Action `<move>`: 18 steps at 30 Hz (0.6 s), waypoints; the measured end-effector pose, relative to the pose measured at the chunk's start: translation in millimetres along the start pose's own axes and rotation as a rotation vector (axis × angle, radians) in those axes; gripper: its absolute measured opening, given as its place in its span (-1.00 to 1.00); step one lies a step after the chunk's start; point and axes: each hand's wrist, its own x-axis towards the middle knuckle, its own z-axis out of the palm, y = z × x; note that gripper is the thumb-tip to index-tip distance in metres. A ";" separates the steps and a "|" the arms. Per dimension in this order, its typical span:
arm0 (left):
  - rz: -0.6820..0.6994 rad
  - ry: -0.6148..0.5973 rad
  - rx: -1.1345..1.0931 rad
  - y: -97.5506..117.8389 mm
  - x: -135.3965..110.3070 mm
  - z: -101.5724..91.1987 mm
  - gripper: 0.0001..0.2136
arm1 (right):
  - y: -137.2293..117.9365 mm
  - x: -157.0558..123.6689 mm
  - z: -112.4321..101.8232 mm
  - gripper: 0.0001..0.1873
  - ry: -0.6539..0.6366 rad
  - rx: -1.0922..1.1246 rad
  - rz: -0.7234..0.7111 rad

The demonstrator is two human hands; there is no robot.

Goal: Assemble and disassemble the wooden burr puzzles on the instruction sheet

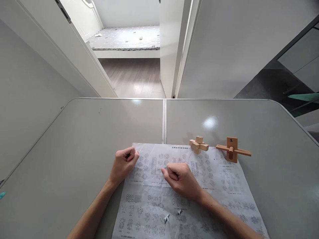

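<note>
My left hand [125,162] is curled in a loose fist at the upper left edge of a large printed sheet [147,189]. Over the middle of the same sheet rests my right hand [180,177], also in a fist with the thumb side up. Neither fist shows anything inside it. Beyond my right hand, a pale wooden interlocking puzzle [198,145] stands at the sheet's top edge. To its right is a browner wooden puzzle [232,150] with an upright plate marked 2 and a crossing bar. Small line drawings and text cover the sheet.
Two small torn paper scraps [166,218] lie on the sheet near me. The grey table [74,142] has a seam down its middle and rounded far corners. Past it, a doorway shows a wooden floor [134,76] and a bed [127,38]. A wall borders the left side.
</note>
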 end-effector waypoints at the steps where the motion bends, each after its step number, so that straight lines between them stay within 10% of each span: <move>1: 0.004 -0.004 0.001 -0.1 0.3 0.1 -0.58 | -0.1 0.2 -0.2 -0.51 0.001 -0.002 -0.002; 18: 0.041 -0.005 0.011 2.7 -2.1 3.5 -0.58 | 0.2 -1.4 -0.2 -0.51 0.004 -0.037 -0.022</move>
